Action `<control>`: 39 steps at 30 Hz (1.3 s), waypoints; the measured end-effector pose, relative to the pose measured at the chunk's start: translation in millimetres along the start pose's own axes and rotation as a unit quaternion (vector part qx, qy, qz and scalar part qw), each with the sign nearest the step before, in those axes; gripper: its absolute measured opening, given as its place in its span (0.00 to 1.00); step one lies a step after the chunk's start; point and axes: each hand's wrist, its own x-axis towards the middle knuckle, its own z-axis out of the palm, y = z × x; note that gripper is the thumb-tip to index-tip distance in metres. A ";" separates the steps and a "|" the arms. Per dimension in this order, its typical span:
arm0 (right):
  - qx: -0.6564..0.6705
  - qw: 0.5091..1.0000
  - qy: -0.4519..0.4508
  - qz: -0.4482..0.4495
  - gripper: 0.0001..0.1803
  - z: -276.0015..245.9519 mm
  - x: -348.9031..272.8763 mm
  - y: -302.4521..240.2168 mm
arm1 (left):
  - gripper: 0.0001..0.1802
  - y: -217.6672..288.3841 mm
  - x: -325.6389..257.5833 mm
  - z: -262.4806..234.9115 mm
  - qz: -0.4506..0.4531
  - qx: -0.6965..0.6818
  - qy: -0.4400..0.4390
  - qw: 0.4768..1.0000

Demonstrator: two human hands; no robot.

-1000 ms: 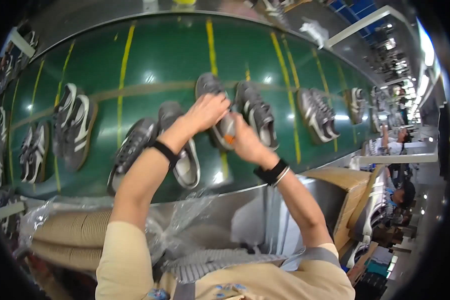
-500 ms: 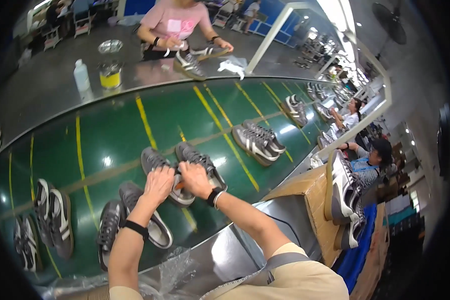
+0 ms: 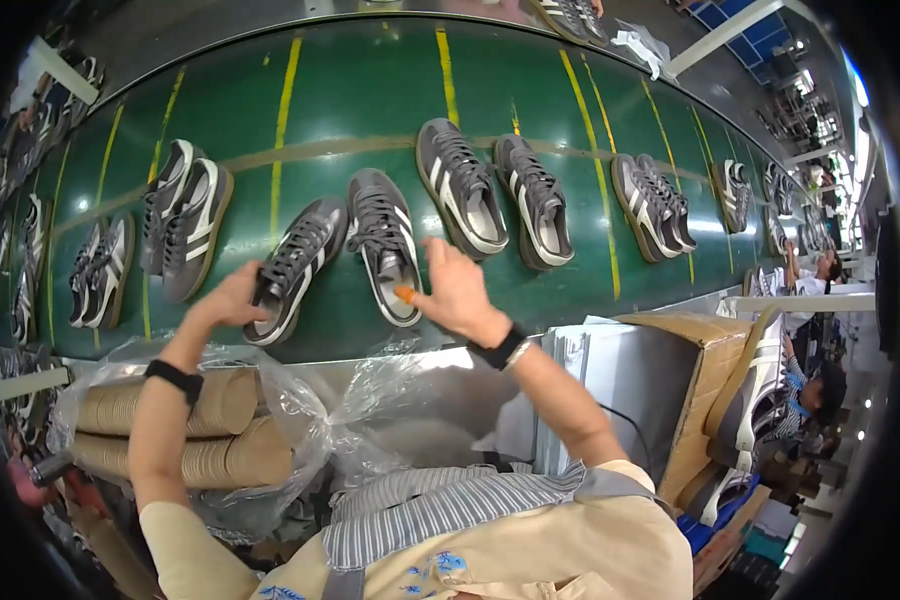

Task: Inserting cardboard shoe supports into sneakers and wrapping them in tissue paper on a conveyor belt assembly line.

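Note:
A pair of grey sneakers with white stripes lies in front of me on the green conveyor belt (image 3: 370,95). My left hand (image 3: 228,300) is at the heel of the left sneaker (image 3: 305,255), its fingers apart beside the collar. By the heel of the right sneaker (image 3: 378,215), my right hand (image 3: 460,290) is spread. Its thumb bears an orange cover (image 3: 404,294) and reaches over that shoe's opening. Neither hand is wrapped round a shoe. Just beyond my right hand, another sneaker (image 3: 460,190) and its mate (image 3: 535,205) lie toes away from me.
More sneaker pairs lie on the belt, including one at left (image 3: 198,235) and one at right (image 3: 650,205). Nearer me are stacked brown paper forms (image 3: 170,405) under clear plastic. A cardboard box (image 3: 705,345) stands at right, with a sneaker (image 3: 750,385) beside it.
My view has swung down and left. My hands, earlier close together over the far pair, have separated and moved to the nearer pair on its left.

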 end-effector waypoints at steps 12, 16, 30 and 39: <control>0.162 0.982 0.005 0.095 0.33 53.3 51.8 -23.8 | 0.30 95.7 0.9 -57.3 -0.057 -0.041 0.147 0.987; 0.090 0.996 0.029 0.003 0.22 27.3 22.9 -66.7 | 0.30 83.2 -95.5 -99.2 0.081 -0.088 0.045 0.992; 0.499 0.847 -0.177 0.053 0.06 138.6 -54.6 -242.8 | 0.39 20.6 -210.5 -24.2 0.164 -0.104 0.096 0.976; 0.524 0.825 -0.178 -0.115 0.05 -32.9 -93.3 -208.3 | 0.38 91.1 -188.0 -77.3 0.335 -0.202 0.073 0.917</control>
